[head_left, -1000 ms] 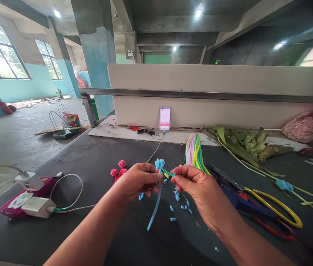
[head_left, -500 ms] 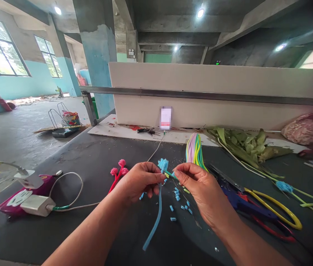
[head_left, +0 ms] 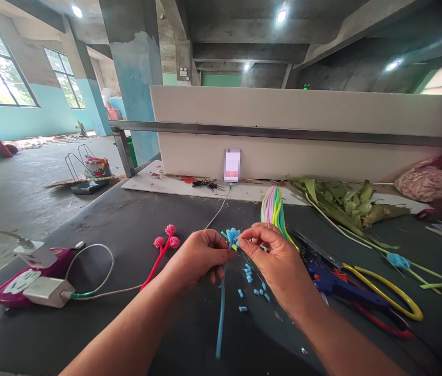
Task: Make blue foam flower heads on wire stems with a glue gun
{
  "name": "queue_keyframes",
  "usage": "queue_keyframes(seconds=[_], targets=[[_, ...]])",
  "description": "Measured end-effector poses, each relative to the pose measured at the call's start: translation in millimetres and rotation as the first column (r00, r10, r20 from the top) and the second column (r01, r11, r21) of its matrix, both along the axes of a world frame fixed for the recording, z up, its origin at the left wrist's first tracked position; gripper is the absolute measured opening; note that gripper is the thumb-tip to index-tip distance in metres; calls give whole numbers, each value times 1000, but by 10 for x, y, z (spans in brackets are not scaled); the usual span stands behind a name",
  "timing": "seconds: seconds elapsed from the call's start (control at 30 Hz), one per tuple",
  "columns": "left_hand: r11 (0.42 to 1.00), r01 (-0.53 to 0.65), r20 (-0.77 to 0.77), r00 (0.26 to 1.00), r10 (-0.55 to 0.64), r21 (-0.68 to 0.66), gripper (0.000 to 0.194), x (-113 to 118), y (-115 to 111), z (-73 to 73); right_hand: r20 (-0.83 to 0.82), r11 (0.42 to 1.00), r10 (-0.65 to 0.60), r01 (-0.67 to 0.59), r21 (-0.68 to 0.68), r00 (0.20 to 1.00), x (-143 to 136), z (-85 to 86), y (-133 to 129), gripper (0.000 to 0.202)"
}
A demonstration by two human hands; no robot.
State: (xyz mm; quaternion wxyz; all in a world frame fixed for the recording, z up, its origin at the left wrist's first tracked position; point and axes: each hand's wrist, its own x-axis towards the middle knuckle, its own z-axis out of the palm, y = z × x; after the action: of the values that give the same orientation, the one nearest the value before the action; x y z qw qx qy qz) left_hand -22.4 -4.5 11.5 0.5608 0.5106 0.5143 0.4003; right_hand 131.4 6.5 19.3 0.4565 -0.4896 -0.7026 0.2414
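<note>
A small fluffy blue pipe-cleaner flower (head_left: 232,236) stands above my left hand (head_left: 210,256), which is closed on its base. Its long blue stem (head_left: 221,313) hangs below those fingers. A green pipe-cleaner piece (head_left: 224,235) pokes out at the flower's left, and a yellow-green bit (head_left: 234,248) shows just under it. The thumb and fingers of my right hand (head_left: 270,250) are pinched together at the flower's right edge; whatever lies between the fingertips is hidden. Short blue cut bits (head_left: 248,272) lie scattered on the black table (head_left: 189,334) below.
Right of my hands lie scissors with yellow handles (head_left: 397,284) and a dark blue tool (head_left: 334,282). Behind stand colored pipe cleaners (head_left: 274,209) and large green leaves (head_left: 342,201). Pink flowers on red stems (head_left: 158,256) and a purple power strip (head_left: 25,279) are at left.
My right hand has moved slightly left, up against the flower. The green piece that stretched right toward its fingers now shows at the flower's left. The blue stem hangs straighter.
</note>
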Motion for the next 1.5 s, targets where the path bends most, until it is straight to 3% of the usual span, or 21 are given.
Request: queue_keyframes(seconds=[0.23, 0.4, 0.5, 0.57, 0.7, 0.77, 0.87, 0.93, 1.0, 1.1, 1.23, 1.4, 1.5], targets=[[1000, 10, -32, 999, -9, 29, 17, 7, -14, -6, -13, 997, -9, 10, 76, 1000, -46, -86, 47, 9], [999, -24, -40, 999, 26, 38, 15, -31, 30, -60, -16, 1000, -28, 28, 3, 999, 26, -79, 49, 12], [998, -45, -48, 998, 46, 38, 16, -74, 53, -85, 116, 999, -33, 31, 17, 993, 72, -190, 79, 8], [997, -53, -36, 998, 55, 50, 18, -93, 58, -97, 291, 1000, 9, -16, 20, 957, 68, -315, 89, 8], [998, -39, -20, 999, 40, 51, 18, -90, 41, -86, 623, 995, 66, -96, 15, 779, 29, -482, 22, 13], [1000, -22, -8, 1000, 23, 13, 18, -78, 30, -64, 657, 989, 99, -144, 15, 747, 74, -476, -31, 20], [998, 8, 17, 1000, -7, -63, 19, -62, 25, -41, 635, 979, 109, -195, 66, 764, 328, -420, -80, 30], [995, 42, 33, 999, -39, -91, 19, -56, 26, -48, 626, 976, -19, -122, 181, 780, 608, -414, -95, 23], [993, 66, 33, 997, -63, -101, 20, -52, 25, -66, 636, 960, -210, 33, 278, 743, 910, -456, -114, 15], [991, 75, -6, 997, -76, -112, 21, -46, 16, -83, 685, 933, -359, 263, 245, 634, 1242, -582, -165, 17], [988, 90, -9, 996, -92, -129, 23, -27, 3, -71, 728, 876, -384, 474, 91, 569, 1333, -704, -192, 44], [990, 88, 3, 996, -88, -109, 24, -15, 14, -114, 745, 865, -334, 501, -1, 577, 1357, -653, -103, 55], [990, 91, 12, 996, -90, -110, 26, -22, 25, -150, 711, 851, -410, 520, 71, 572, 1493, -610, -57, 58]])
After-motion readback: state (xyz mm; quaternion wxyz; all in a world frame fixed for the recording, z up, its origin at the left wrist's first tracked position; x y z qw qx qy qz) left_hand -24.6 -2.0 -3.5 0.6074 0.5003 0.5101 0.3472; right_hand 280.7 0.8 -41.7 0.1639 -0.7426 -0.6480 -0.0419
